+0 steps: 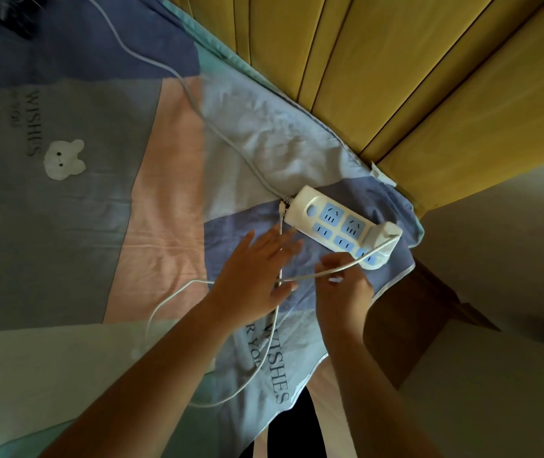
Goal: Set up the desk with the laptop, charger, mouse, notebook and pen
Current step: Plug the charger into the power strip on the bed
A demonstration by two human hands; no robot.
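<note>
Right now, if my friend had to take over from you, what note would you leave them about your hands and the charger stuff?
Left hand: open, fingers spread, flat over the thin white charger cable, not gripping it.
Right hand: pinching that same cable close to the plug end.
White charger block: already plugged into the far end of the white power strip with blue sockets, which lies on the patchwork pastel bedsheet near the yellow wooden panelling.
Done: charger plugged in.
Left: run the loose cable out to the laptop. Laptop, mouse, notebook and pen are not in view.
</note>
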